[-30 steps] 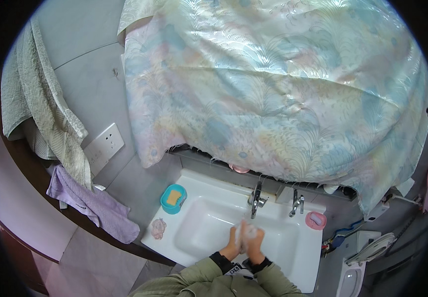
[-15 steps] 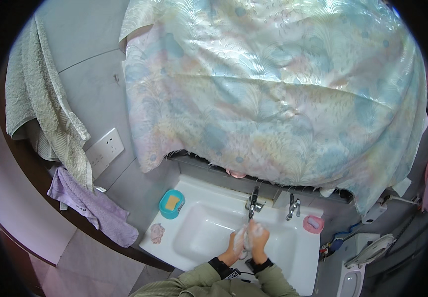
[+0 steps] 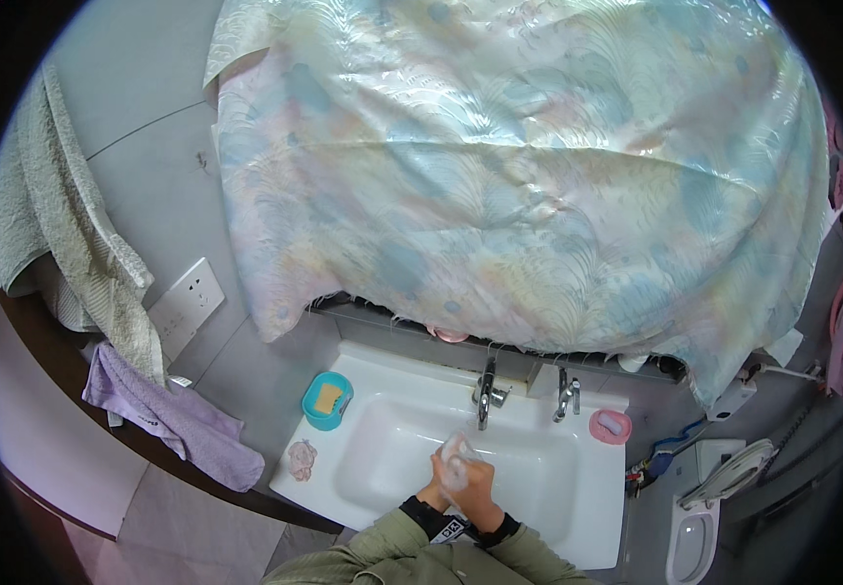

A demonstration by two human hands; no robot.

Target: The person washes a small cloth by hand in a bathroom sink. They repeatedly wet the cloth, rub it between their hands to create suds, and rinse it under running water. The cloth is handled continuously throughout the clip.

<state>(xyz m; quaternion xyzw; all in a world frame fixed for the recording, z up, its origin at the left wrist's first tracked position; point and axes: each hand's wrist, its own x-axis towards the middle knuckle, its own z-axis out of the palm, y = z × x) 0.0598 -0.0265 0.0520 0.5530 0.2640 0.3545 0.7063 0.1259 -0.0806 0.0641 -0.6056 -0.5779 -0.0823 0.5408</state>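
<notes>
Over the white washbasin, both my hands are pressed together and coated in white foam. My left hand is mostly hidden behind the lather and the other hand, its fingers closed. Curled against it from the right is my right hand, fingers folded in. Whether anything lies between the palms is hidden by the foam. Just beyond the hands stands a chrome faucet; no stream of water is visible from it.
A teal soap dish with a yellow bar and a crumpled pinkish mesh sit left. A second faucet and a pink soap dish sit right. A patterned cloth hangs above. Towels hang left.
My hands have moved left, away from the faucet's spout, and have come closer together, with the right now folded over the left. The whole view has shifted slightly.
</notes>
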